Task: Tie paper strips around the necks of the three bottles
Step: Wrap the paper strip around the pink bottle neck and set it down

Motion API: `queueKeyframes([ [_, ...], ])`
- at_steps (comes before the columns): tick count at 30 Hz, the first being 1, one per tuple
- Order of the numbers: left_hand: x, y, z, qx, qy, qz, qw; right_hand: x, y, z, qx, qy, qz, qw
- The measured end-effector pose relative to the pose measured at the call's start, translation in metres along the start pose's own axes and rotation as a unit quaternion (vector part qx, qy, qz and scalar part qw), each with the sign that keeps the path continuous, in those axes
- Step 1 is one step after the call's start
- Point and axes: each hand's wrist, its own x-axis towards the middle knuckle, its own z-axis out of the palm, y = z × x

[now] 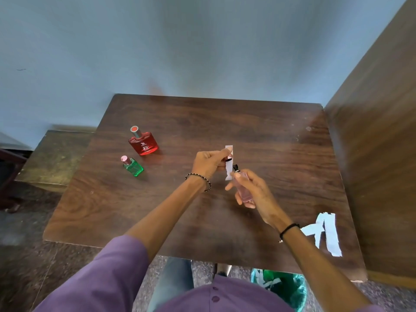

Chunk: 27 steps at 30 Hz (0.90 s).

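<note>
Purple sleeves [112, 266] and a buttoned purple shirt front fill the near edge of the view, with both bare forearms reaching forward over a dark wooden table [247, 122]. Below the near table edge, right of centre, a green bin [290, 287] holds scraps of white paper.

Left hand [208, 162]: closed, with a beaded bracelet at the wrist. Thumb and fingertips pinch a white paper strip [229, 163], which hangs roughly upright. A small pink object is also pinched in these fingers, against the strip; what it is cannot be told.

Right hand [254, 190]: fingers wrapped around the body of a pale pink bottle [243, 188], with a black band at the wrist. This bottle is held above the table at centre right, tilted, its black spray nozzle pointing far and left, just beside the lower part of the strip. Whether nozzle and strip touch cannot be told.

Red bottle [144, 143]: upright on the table, far left, silver neck with a red top.

Green bottle [134, 168]: upright, just near of the red one, with a pink cap. Neither neck carries a strip.

Spare paper strips [326, 233]: loose overlapping pile on the table at near right.
</note>
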Motion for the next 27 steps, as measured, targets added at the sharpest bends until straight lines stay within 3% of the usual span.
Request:
queueKeyframes([
  [5, -0.002, -0.005, 0.004, -0.011, 0.006, -0.013, 1.0, -0.001, 0.001, -0.013, 0.091, -0.005, -0.002, 0.996],
  [8, -0.003, -0.006, 0.007, -0.015, -0.007, -0.019, 1.0, -0.002, -0.001, -0.018, 0.091, -0.001, -0.013, 0.996],
  [16, -0.008, -0.002, 0.014, -0.035, -0.045, -0.036, 0.998, -0.001, -0.01, -0.015, -0.103, 0.089, -0.056, 0.989],
  [22, -0.009, -0.001, 0.015, -0.053, -0.05, -0.038, 0.997, 0.001, -0.007, -0.013, -0.276, 0.139, -0.1, 0.946],
  [27, -0.01, 0.0, 0.016, -0.048, -0.059, -0.042, 0.996, 0.003, -0.008, -0.011, -0.354, 0.121, -0.171, 0.912],
])
